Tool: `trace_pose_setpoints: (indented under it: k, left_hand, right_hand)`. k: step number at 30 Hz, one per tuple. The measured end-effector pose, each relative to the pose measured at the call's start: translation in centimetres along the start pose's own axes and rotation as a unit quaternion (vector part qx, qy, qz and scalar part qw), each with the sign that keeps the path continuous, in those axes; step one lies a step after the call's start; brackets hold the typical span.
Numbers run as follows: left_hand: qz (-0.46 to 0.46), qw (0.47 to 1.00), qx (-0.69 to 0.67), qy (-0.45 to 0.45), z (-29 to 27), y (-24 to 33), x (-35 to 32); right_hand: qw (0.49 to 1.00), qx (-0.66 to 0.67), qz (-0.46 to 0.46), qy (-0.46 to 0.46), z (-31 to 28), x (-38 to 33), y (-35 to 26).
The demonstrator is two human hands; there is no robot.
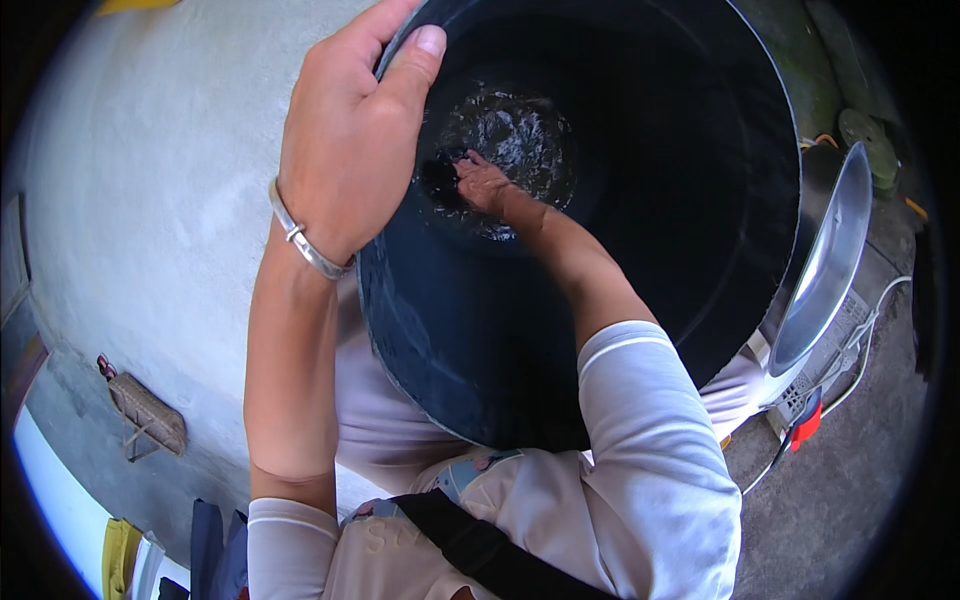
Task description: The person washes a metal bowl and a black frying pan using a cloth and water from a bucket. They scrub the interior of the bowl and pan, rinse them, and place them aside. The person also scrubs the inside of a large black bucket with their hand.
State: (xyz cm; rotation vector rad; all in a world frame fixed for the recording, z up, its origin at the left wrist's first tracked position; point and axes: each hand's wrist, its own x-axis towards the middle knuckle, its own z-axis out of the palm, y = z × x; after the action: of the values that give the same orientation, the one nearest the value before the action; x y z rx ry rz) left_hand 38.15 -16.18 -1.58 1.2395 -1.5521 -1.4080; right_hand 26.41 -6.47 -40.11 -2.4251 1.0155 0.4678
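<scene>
A big black tub [620, 330] fills the middle of the view, tipped toward the person. The left hand [345, 130] grips the tub's rim at about 10 o'clock, with the thumb curled inside and the fingers outside. A silver bangle [300, 240] sits on that wrist. The right hand [480, 182] reaches deep down to the tub's bottom, where a little water [520, 135] shines and splashes. The hand lies flat on the bottom; I cannot tell if it holds anything. At 3 o'clock, just beside the tub, a shiny metal lid [830, 260] stands on its edge. At 8 o'clock a small brush [145, 410] lies on the grey floor [150, 180].
</scene>
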Motion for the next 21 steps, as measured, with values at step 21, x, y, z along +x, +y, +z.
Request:
trace_pose_setpoints:
  k: [21]
  left_hand:
    - [0.002, 0.999, -0.045, -0.008, -0.7, -0.5, 0.0]
  right_hand:
    - [0.869, 0.042, 0.492, -0.043, 7.4, -5.7, 0.5]
